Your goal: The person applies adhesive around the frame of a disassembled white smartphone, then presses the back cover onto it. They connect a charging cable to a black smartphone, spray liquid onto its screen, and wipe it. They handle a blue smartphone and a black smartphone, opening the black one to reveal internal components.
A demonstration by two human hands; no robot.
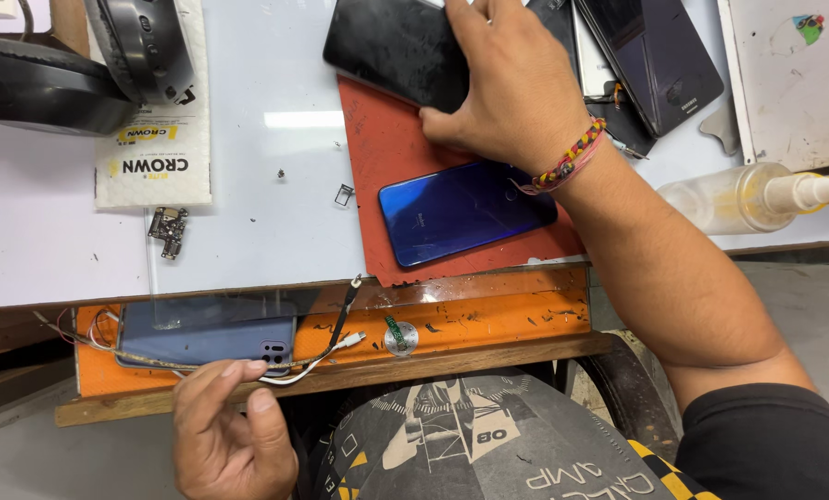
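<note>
The right hand (pixel 516 88) reaches across the white glass-topped bench and lies flat on a black smartphone (pixel 398 48), fingers spread over its glossy, smudged slab and the thumb pressing at its lower edge; it grips nothing fully, it rests and presses. A braided thread wristband (pixel 573 156) in red, yellow and dark strands circles the wrist. The black phone overhangs the top corner of a matte red-orange rubber work mat (pixel 377 157). On that same mat, just below the wrist, a blue smartphone (pixel 465 211) lies back-up, its shiny rounded shell shading from deep to lighter blue.

The left hand (pixel 229 431) hangs low by the wooden shelf edge, fingers loosely curled and empty, fingertips near a thin white cable (pixel 326 356). Beside it, on the orange lower shelf, a grey-blue phone (pixel 211 338) with a rectangular camera block lies under the glass.

A small metal SIM tray (pixel 344 193) and a tiny circuit part (pixel 168 229) sit on the bench. At the right edge lies a translucent plastic spray bottle (pixel 743 199) on its side; more dark phones (pixel 655 56) are stacked above.
</note>
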